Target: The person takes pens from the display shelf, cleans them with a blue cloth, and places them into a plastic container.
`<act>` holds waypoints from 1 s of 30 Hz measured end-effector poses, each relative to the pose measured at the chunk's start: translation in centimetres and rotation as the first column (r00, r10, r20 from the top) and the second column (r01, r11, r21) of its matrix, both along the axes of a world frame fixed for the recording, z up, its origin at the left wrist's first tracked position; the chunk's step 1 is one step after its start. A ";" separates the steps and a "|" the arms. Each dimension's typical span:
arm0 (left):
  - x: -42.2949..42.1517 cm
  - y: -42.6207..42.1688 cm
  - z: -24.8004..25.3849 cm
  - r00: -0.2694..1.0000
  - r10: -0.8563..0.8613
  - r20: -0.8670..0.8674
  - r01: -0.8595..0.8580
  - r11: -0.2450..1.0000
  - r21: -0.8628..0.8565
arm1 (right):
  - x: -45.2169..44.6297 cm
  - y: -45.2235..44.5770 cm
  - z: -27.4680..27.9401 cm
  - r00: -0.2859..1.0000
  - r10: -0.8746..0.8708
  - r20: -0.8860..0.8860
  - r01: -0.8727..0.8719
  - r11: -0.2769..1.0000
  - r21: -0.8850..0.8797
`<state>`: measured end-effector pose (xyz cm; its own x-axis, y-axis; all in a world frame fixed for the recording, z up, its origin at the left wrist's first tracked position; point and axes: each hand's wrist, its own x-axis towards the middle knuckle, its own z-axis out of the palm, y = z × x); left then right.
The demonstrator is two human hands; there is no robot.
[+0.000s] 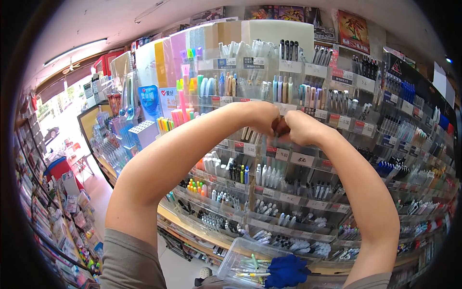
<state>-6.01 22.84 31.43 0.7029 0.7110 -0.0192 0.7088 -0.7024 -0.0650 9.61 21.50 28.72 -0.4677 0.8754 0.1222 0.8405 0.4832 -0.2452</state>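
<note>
Both arms reach forward to a clear pen rack, and my hands meet before its middle tiers. My left hand (262,116) is closed with its fingers curled inward. Against it, my right hand (302,126) is closed too, its fingertips touching the left ones. Anything pinched between them is hidden by the fingers and shadow. Just above the hands stand pastel capped pens (283,89) in a clear compartment. Below is a handwritten price card (302,159) on the rack's front. White pens (268,175) stand upright in a lower tier.
A clear plastic bin (230,262) with pens and a blue cloth (288,270) sits low in front. Highlighters (182,115) fill the rack's left side. More pen tiers (404,130) curve off to the right. A doorway (62,111) and stocked shelves (53,216) are at left.
</note>
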 end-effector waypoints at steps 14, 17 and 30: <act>-1.1 0.0 -0.5 0.986 -0.065 0.153 0.064 0.998 0.011 | 2.7 -3.4 5.0 0.959 0.111 -0.261 -0.054 0.975 0.216; -1.4 -0.1 -0.6 0.943 -0.128 0.308 0.111 0.991 0.072 | 3.6 -4.3 6.1 0.923 0.095 -0.372 -0.029 0.983 0.180; 1.2 -5.7 -1.9 0.556 -0.287 0.780 0.116 0.956 0.270 | 3.5 -9.3 8.3 0.819 0.224 -0.529 -0.090 0.960 0.267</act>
